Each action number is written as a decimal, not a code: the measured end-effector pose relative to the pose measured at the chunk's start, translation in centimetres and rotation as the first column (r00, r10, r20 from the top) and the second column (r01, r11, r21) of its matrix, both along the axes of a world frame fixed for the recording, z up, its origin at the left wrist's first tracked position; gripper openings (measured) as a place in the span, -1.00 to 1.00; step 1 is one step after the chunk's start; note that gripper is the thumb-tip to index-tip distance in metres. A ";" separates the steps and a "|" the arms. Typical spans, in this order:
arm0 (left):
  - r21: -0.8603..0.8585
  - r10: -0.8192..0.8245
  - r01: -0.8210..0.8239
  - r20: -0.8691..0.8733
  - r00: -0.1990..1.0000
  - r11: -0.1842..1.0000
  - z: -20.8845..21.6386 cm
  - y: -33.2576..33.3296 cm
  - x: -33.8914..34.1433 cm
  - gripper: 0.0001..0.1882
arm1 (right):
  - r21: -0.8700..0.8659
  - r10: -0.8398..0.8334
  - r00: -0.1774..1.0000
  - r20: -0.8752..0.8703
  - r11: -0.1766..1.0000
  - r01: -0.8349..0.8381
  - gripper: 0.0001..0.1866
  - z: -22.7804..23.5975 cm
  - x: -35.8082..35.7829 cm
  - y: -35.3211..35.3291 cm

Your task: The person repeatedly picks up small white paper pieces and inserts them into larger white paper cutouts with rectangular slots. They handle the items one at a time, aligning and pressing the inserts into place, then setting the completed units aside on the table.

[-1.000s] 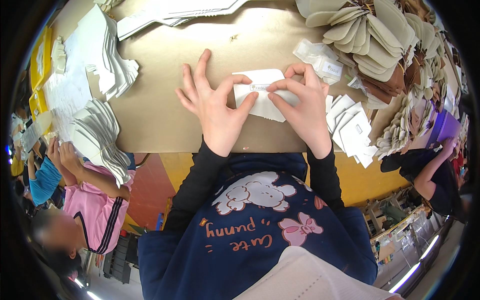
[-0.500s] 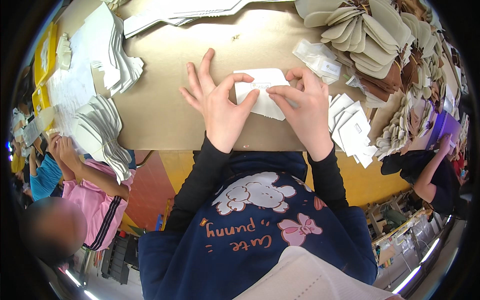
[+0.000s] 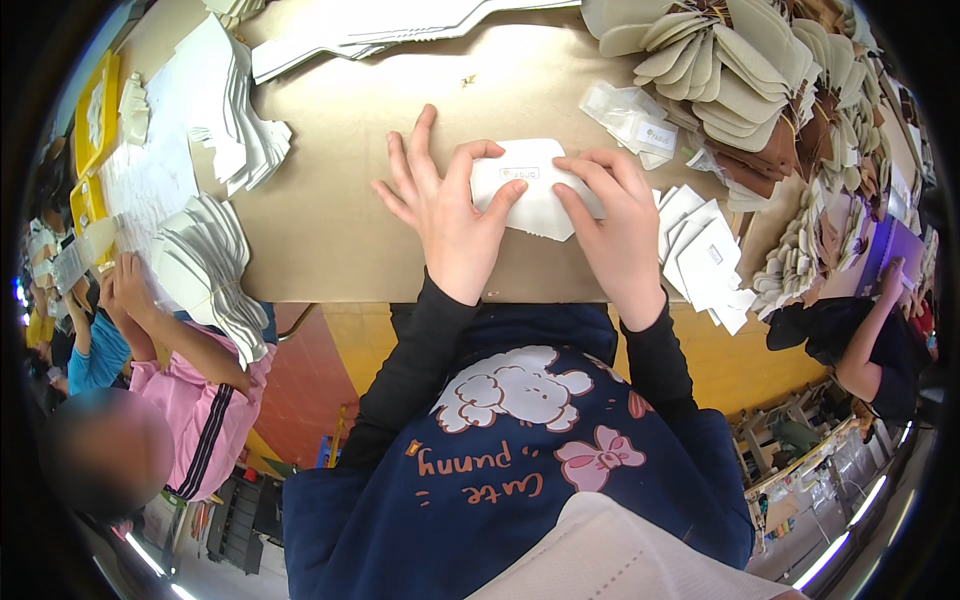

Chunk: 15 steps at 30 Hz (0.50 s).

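Observation:
A flat white leather-like piece lies in front of me on the table, with a small rectangular label near its upper middle. My left hand grips its left side between thumb and forefinger, the thumb tip beside the label, while the other fingers are spread away. My right hand holds the right edge between thumb and fingers. Just right of that hand, several similar white pieces lie fanned out, at least one bearing a label. A clear plastic bag of small labels rests beyond it.
Stacks of white cut pieces stand at the left, more along the far edge. Bundles of beige pieces crowd the far right. Yellow trays sit far left. A person in pink works at the left; another at the right.
My right fingertips have moved off the label to the piece's right edge, leaving the label in fuller view. My left hand keeps its pinch and has shifted slightly right.

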State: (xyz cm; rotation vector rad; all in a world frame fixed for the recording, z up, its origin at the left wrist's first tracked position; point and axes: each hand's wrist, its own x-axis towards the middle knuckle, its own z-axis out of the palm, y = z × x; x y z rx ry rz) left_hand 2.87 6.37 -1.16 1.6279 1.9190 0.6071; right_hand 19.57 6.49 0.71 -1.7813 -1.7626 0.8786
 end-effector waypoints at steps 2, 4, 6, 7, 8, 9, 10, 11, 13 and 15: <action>0.004 -0.005 0.005 -0.004 1.000 1.000 0.0 0.0 -0.1 -0.57 | 0.049 0.024 0.996 0.087 0.998 -0.029 -0.63 -0.3 -0.5 0.2; 0.006 -0.001 0.001 0.007 1.000 1.000 -0.2 0.0 -0.1 -0.52 | 0.060 0.012 0.991 0.133 0.998 -0.020 -0.58 -0.5 -0.8 0.4; 0.011 -0.019 0.019 -0.003 1.000 1.000 -0.3 -0.2 -0.2 -0.47 | 0.046 0.007 0.993 0.119 0.999 -0.012 -0.55 -0.7 -0.9 0.6; 0.014 -0.029 0.029 -0.007 1.000 0.999 -0.5 -0.3 -0.3 -0.44 | 0.049 0.005 0.995 0.098 0.999 -0.010 -0.53 -0.7 -0.9 0.6; 0.041 -0.057 0.057 0.000 0.998 0.998 -0.6 -0.4 -0.4 -0.42 | 0.050 0.014 0.994 0.106 0.999 -0.020 -0.53 -0.8 -0.7 0.7; 0.070 -0.086 0.085 0.006 0.996 0.994 -0.8 -0.5 -0.7 -0.41 | 0.058 0.025 0.995 0.101 0.998 -0.031 -0.53 -0.9 -0.6 0.8; 0.109 -0.119 0.118 0.006 0.993 0.987 -1.0 -0.6 -0.9 -0.39 | 0.065 0.037 0.995 0.096 0.997 -0.043 -0.53 -1.0 -0.5 0.7; 0.126 -0.165 0.161 0.028 0.986 0.979 -1.1 -0.7 -1.2 -0.41 | 0.082 0.031 0.995 0.090 0.996 -0.039 -0.54 -1.0 -0.5 0.6; 0.186 -0.268 0.253 0.058 0.962 0.949 -1.1 -0.8 -1.8 -0.43 | 0.120 0.020 0.998 0.067 0.992 -0.028 -0.55 -0.9 -0.5 0.3; 0.024 -0.055 0.050 0.531 0.846 0.998 -0.6 -1.1 -1.8 -0.38 | 0.131 0.048 0.996 0.080 0.990 -0.059 -0.64 -0.5 -0.3 0.0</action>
